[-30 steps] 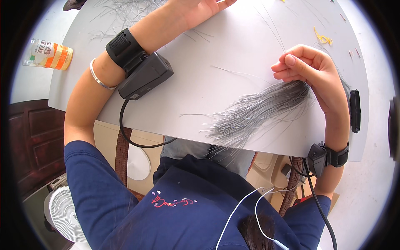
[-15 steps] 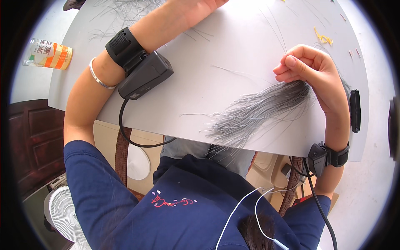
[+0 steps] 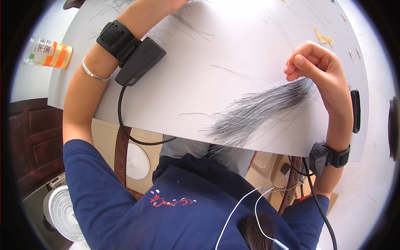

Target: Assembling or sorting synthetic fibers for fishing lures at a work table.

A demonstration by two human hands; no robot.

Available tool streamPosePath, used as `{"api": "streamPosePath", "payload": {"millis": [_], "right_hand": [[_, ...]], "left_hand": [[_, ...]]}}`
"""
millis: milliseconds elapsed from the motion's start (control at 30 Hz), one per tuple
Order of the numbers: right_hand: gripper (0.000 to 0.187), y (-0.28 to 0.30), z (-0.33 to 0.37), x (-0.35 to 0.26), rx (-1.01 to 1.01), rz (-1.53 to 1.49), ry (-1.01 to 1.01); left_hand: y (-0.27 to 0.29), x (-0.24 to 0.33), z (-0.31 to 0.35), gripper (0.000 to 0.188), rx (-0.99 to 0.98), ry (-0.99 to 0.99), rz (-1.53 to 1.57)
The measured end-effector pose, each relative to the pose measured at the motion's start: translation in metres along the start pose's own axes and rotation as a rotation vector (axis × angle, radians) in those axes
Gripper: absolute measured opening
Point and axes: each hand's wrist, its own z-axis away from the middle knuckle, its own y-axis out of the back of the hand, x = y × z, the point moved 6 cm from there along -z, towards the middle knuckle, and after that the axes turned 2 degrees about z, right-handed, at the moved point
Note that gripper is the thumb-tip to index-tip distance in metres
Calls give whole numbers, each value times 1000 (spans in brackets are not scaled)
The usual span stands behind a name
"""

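A pinch between thumb and fingers closes my right hand [image 3: 318, 68] on a few thin grey strands [image 3: 280, 28], which rise from the fingertips toward the table's far side. Just below that hand, a thick bundle of grey strands [image 3: 262, 108] lies fanned out, its loose ends reaching the table's near edge. My left hand [image 3: 177, 3] is at the top edge of the picture, with its fingers out of sight. More loose grey strands [image 3: 187, 26] lie scattered near the left wrist.
On the white table [image 3: 187, 87] lies yellow string [image 3: 323, 36] at the far right. A black flat object [image 3: 355, 111] rests by the right edge. A bottle with an orange label [image 3: 49, 53] is at the left. A black cable [image 3: 121, 110] hangs from the left wrist device.
My left arm has shifted left and farther away, taking most of the hand out of the picture. My right hand, still pinching strands, has moved slightly right.
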Motion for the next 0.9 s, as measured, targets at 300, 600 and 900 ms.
{"api": "streamPosePath", "payload": {"millis": [300, 600, 900], "right_hand": [[18, -7, -1, 2, -67, 2, -41], [19, -8, 1, -1, -42, 50, -74], [17, -5, 3, -3, 29, 149, -71]], "left_hand": [[-6, -1, -7, 32, -157, -84, 334], [-5, 1, -7, 19, -213, -37, 432], [39, 8, -20, 26, 23, -46, 236]]}}
